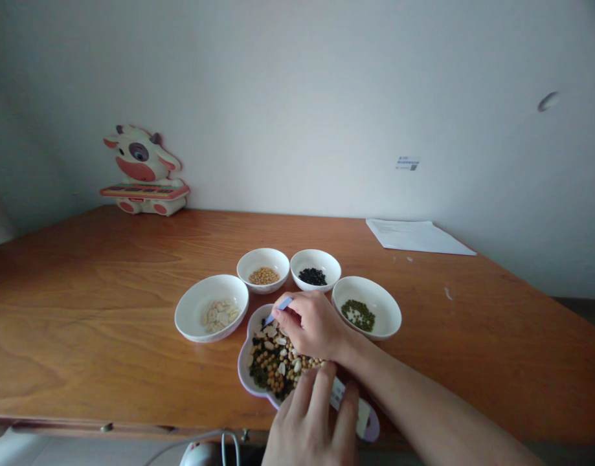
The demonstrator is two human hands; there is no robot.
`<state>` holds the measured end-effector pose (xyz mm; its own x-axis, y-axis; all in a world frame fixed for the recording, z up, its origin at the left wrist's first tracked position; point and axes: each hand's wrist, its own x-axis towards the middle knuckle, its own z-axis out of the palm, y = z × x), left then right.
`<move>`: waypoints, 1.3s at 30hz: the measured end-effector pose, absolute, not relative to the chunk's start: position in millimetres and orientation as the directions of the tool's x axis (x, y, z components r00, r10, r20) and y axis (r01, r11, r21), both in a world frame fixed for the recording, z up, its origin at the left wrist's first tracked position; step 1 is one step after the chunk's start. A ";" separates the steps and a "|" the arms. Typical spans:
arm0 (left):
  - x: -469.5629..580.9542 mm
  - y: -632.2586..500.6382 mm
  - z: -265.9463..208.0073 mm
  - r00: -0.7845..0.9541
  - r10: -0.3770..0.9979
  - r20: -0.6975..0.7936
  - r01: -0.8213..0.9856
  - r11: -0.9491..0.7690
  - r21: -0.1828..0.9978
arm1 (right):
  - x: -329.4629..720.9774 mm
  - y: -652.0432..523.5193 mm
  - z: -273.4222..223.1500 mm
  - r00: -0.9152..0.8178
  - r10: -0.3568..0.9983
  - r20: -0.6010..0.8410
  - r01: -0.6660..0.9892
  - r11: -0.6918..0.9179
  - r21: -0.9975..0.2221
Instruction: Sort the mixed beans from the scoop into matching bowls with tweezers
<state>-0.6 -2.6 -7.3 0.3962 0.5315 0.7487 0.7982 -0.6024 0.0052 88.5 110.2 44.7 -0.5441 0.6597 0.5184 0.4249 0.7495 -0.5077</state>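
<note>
My right hand [309, 323] pinches small lavender tweezers [281, 308], their tip down among the beans at the far left side of a lavender-rimmed, scalloped dish [245, 378]. Whether anything sits between the tips is too small to make out. Mixed in the dish are soybeans [270, 364], black beans, green mung beans [259, 377] and pale flat seeds or slices. My left hand [314, 417] curls over the dish's near right side by its handle [371, 424], gripping it. A white label on the handle is partly covered by the fingers.
Around the dish stand white bowls with pale flat slices [188, 310], soybeans [248, 262], black beans [326, 259] and mung beans [387, 310]. A cow-shaped toy keyboard [144, 171] and papers [418, 236] lie toward the wall. A cable [195, 439] hangs below the table's front edge.
</note>
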 end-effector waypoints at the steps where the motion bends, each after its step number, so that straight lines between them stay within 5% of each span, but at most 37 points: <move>1: -0.4 -2.8 -7.2 0.394 0.535 0.747 0.800 -0.600 0.009 | 88.5 110.4 44.8 -0.547 0.663 0.511 0.432 0.747 -0.506; 39: -0.9 -4.7 -12.6 0.409 0.546 0.731 0.806 -0.592 -0.009 | 87.5 109.5 45.9 -0.556 0.677 0.482 0.456 0.733 -0.504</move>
